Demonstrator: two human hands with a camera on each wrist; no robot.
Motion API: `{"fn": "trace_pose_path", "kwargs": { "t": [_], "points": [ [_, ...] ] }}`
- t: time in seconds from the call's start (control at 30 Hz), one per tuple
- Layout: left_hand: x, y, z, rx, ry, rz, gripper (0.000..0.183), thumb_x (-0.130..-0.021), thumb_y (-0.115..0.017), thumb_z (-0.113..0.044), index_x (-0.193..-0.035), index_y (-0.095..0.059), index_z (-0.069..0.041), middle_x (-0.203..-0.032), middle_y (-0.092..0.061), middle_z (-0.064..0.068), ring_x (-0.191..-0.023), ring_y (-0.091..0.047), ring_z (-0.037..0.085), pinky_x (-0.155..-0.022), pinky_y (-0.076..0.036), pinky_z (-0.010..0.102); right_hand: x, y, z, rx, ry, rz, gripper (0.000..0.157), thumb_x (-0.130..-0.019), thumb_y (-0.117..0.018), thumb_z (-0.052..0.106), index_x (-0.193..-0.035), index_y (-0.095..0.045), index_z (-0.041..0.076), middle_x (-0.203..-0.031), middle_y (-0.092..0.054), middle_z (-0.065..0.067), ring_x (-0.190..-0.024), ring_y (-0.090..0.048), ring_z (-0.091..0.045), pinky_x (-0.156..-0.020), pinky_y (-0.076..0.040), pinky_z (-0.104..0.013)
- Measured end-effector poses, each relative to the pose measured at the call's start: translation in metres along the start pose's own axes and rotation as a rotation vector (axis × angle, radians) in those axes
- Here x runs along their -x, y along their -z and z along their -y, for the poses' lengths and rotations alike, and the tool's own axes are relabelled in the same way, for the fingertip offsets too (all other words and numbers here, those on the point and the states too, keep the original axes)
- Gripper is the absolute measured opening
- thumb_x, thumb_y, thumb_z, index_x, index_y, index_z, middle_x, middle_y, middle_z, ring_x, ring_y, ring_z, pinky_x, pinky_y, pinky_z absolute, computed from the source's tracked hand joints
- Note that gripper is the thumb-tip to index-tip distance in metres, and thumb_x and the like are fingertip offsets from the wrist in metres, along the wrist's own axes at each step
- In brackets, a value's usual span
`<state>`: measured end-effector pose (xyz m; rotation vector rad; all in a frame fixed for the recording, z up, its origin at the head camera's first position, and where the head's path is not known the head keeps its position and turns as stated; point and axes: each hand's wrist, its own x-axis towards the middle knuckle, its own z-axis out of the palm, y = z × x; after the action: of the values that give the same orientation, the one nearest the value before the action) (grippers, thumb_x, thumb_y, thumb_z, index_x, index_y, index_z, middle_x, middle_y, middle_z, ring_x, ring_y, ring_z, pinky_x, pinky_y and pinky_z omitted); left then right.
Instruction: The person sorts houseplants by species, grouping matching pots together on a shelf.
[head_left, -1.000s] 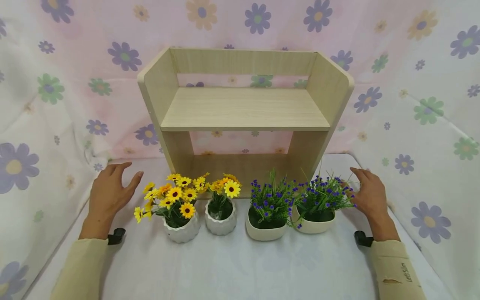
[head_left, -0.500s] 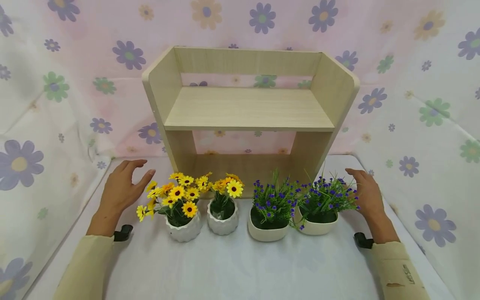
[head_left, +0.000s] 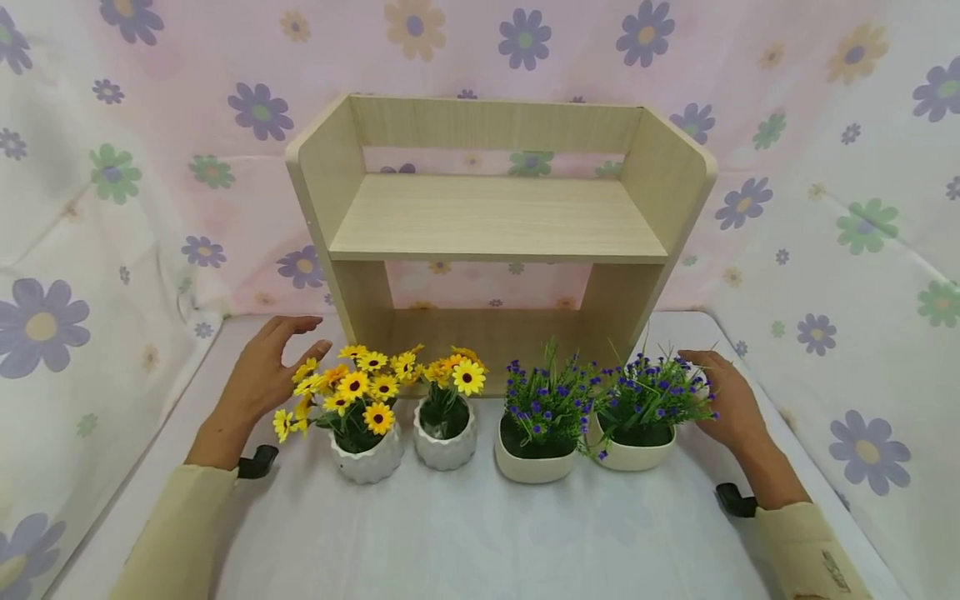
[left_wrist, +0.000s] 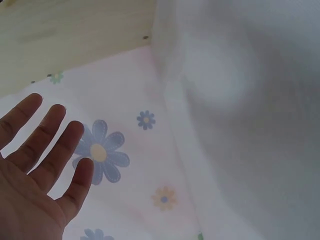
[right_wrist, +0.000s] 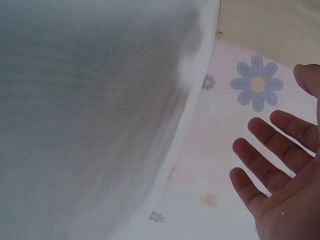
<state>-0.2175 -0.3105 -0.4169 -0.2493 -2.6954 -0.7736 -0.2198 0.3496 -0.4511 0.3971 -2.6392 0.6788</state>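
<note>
My left hand (head_left: 264, 368) hovers just behind and left of a yellow-flowered plant (head_left: 352, 387) in a scalloped white pot (head_left: 367, 462). Its fingers are spread and hold nothing, as the left wrist view shows too. On the other side, my right hand (head_left: 726, 400) is beside a purple-flowered plant (head_left: 652, 392) in an oval cream pot (head_left: 633, 455), fingertips partly behind its leaves. In the right wrist view the right fingers (right_wrist: 272, 172) are extended around nothing. Between these stand a smaller yellow-flowered pot (head_left: 445, 450) and another purple-flowered pot (head_left: 534, 468).
A two-tier light wooden shelf (head_left: 498, 217) stands right behind the row of pots. White cloth covers the table (head_left: 480, 542). Flower-printed cloth (head_left: 810, 225) hangs behind and at both sides. Dark wrist mounts (head_left: 257, 462) sit at both wrists.
My left hand has moved right, closer to the yellow flowers. The right hand has shifted slightly left and down toward the purple-flowered plant. Pots and shelf keep their places on the table.
</note>
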Motion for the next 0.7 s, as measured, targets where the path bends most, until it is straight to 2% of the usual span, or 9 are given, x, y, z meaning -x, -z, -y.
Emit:
{"fn": "trace_pose_path", "kwargs": {
  "t": [0.2,0.37,0.57,0.7],
  "points": [
    [-0.01,-0.004,-0.006,0.075,-0.065,0.004,0.054,-0.106,-0.066,-0.041,-0.148,-0.058,-0.007,-0.145,-0.058,0.019,-0.133,-0.055,0.044,-0.109,-0.042,0.073,0.004,0.0,0.001,-0.03,0.029,0.008,0.041,-0.093,-0.078,0.005,-0.132,-0.067,-0.001,-0.135,-0.065,-0.022,-0.129,-0.059,-0.048,-0.103,-0.046,-0.07],
    [-0.013,-0.005,-0.012,0.135,-0.121,-0.002,0.051,-0.105,-0.069,-0.032,-0.147,-0.056,-0.006,-0.143,-0.06,0.019,-0.132,-0.057,0.043,-0.109,-0.043,0.07,0.008,0.003,0.009,-0.076,0.033,0.036,0.04,-0.092,-0.075,0.0,-0.131,-0.065,-0.003,-0.135,-0.064,-0.024,-0.127,-0.059,-0.051,-0.103,-0.046,-0.072],
    [-0.021,-0.005,-0.021,0.218,-0.124,0.015,0.053,-0.104,-0.071,-0.029,-0.151,-0.054,-0.011,-0.145,-0.06,0.014,-0.133,-0.057,0.039,-0.11,-0.043,0.069,0.014,0.006,0.02,-0.057,0.07,0.068,0.038,-0.093,-0.069,-0.005,-0.131,-0.063,-0.005,-0.129,-0.066,-0.026,-0.122,-0.062,-0.051,-0.1,-0.05,-0.071],
    [-0.025,-0.001,-0.026,0.264,-0.154,-0.009,0.052,-0.104,-0.071,-0.024,-0.152,-0.054,-0.014,-0.146,-0.06,0.011,-0.132,-0.059,0.037,-0.11,-0.044,0.069,0.015,0.004,0.023,-0.061,0.107,0.078,0.037,-0.095,-0.069,-0.005,-0.131,-0.062,-0.007,-0.129,-0.067,-0.027,-0.12,-0.064,-0.051,-0.097,-0.051,-0.069]
  ]
}}
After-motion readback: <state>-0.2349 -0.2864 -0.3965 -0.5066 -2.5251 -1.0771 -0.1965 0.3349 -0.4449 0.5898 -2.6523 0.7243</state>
